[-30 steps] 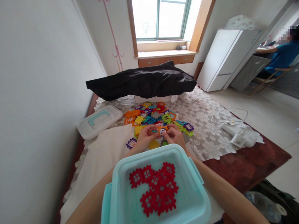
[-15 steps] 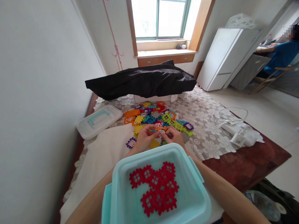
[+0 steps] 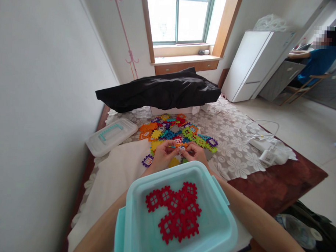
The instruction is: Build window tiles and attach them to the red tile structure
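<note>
My left hand and my right hand meet just in front of a heap of multicoloured plastic interlocking window tiles. Between my fingertips is a small tile with a white window, mostly hidden by my fingers. A thin teal piece shows by my left fingers. Nearer me, a purple-edged tile lies by my left wrist. An aqua plastic tub sits beyond my forearms, partly hiding them. Joined red tiles lie inside it.
A transparent lid with a teal handle lies left of the heap. A black cloth bundle lies beyond it. White cloth and floral lace spread underneath. Cables and white packets lie right. A seated person works far right.
My hands have closed in around the small tile, leaving less of its orange edge visible. The view has tilted slightly, and the tub and heap have not visibly moved.
</note>
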A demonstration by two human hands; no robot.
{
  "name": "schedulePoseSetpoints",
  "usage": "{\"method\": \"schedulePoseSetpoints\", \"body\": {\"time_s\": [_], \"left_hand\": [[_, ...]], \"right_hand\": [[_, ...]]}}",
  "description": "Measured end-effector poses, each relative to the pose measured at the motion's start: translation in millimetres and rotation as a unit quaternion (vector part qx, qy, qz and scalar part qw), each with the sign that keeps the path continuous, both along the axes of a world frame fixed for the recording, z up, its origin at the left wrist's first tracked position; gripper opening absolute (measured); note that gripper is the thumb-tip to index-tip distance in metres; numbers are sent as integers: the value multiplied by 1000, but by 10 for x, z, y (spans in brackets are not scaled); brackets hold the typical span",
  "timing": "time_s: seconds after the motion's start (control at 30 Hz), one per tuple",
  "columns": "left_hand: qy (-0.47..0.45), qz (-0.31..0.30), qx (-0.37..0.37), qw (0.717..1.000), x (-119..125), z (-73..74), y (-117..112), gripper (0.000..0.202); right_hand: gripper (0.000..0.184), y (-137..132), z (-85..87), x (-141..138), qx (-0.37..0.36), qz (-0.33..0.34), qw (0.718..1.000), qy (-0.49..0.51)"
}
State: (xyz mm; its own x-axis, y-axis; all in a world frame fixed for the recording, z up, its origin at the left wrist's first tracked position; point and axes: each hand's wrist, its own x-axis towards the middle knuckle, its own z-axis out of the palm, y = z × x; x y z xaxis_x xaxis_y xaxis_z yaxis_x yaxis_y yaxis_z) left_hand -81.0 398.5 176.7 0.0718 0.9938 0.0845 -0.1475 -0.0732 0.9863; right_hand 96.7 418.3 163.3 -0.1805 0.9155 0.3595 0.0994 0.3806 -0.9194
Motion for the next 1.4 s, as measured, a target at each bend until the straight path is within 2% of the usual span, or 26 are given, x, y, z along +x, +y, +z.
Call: {"method": "schedulePoseSetpoints", "body": {"time_s": [0.3, 0.5, 0.77, 1.0, 1.2, 1.3, 1.4], "left_hand": [[14, 14, 3, 1000, -11, -23, -12, 39], [-20, 0, -9, 1000, -22, -51, 16, 42], [-44, 6, -19, 999, 23, 28, 15, 43], [-36, 9, -18, 999, 43, 40, -6, 41], [-40, 7, -15, 999, 20, 7, 12, 41], [-51, 3, -16, 999, 17, -20, 23, 41], [-59, 7, -22, 998, 20, -42, 36, 42]], "right_hand": [[38, 21, -1, 12, -5, 11, 1000, -7], [39, 15, 20, -2, -7, 2, 1000, -9], [45, 27, -92, -12, -59, -32, 998, 9], [42, 37, -136, -15, -49, -47, 998, 4], [54, 52, -67, -30, -125, -41, 988, 85], [51, 49, -26, -39, -159, -1, 982, 102], [51, 43, 0, -39, -163, 10, 982, 97]]}}
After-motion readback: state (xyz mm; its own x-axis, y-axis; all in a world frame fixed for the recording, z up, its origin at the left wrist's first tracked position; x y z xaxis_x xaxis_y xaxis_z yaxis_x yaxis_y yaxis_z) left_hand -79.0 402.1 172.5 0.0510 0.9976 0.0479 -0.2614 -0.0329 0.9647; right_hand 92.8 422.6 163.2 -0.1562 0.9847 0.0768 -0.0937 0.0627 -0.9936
